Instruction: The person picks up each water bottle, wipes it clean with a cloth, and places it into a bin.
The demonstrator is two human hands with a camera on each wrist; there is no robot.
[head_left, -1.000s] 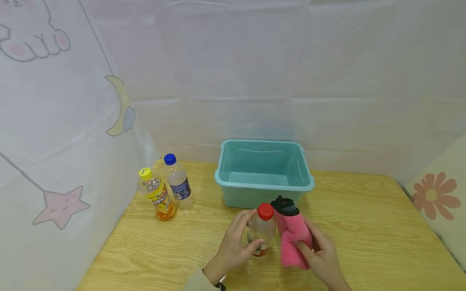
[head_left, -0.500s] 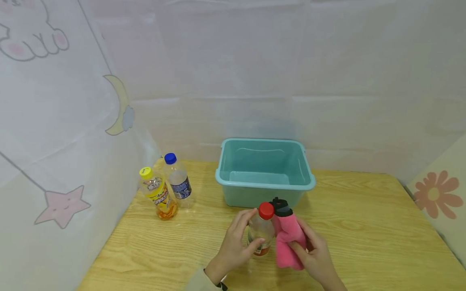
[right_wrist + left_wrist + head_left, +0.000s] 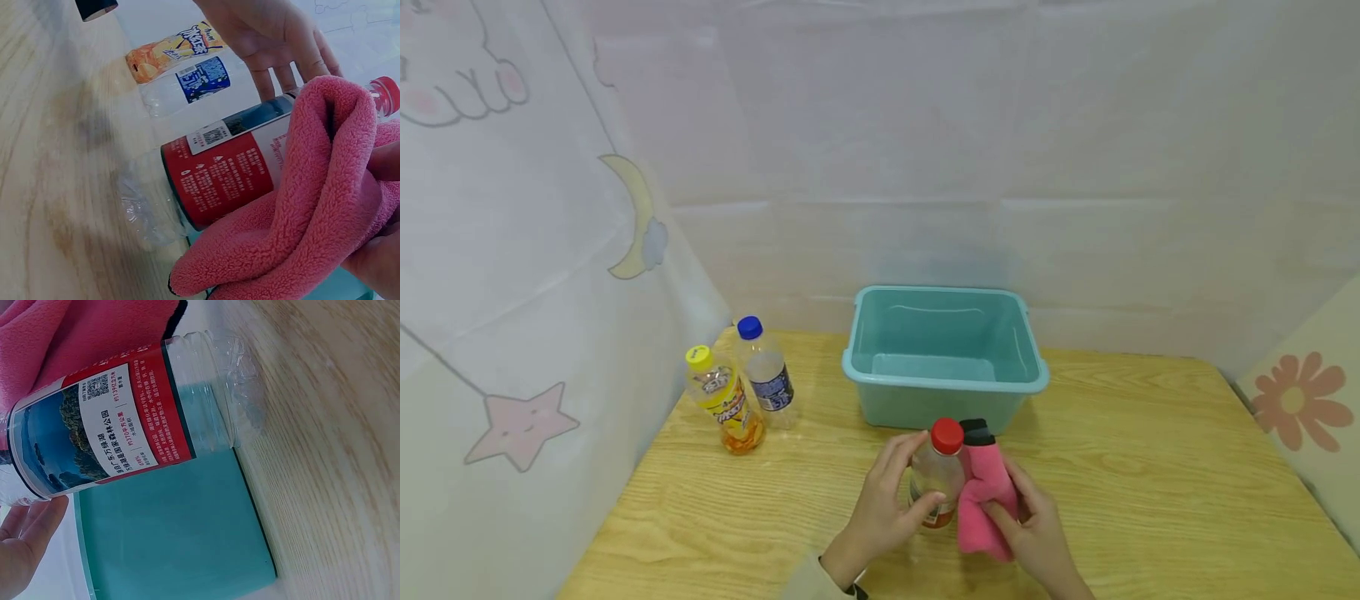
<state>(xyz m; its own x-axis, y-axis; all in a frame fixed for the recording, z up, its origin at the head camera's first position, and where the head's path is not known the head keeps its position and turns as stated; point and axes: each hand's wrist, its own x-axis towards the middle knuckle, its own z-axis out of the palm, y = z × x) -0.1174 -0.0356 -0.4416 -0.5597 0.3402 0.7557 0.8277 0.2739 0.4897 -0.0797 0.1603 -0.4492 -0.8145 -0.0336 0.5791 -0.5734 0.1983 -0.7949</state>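
Grips red-capped bottle point(image 3: 940, 477) with left hand point(image 3: 882, 510), pinches pink cloth point(image 3: 983, 477) beside it with right hand point(image 3: 1034, 530). Works just before teal tub point(image 3: 917, 407), with surface point(image 3: 1165, 475) extending rightward.

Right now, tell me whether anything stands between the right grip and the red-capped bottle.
Yes: the pink cloth, held in the right grip, is between it and the red-capped bottle, along the bottle's right side in the head view. Whether cloth and bottle touch is unclear. Nothing else visible stands between.
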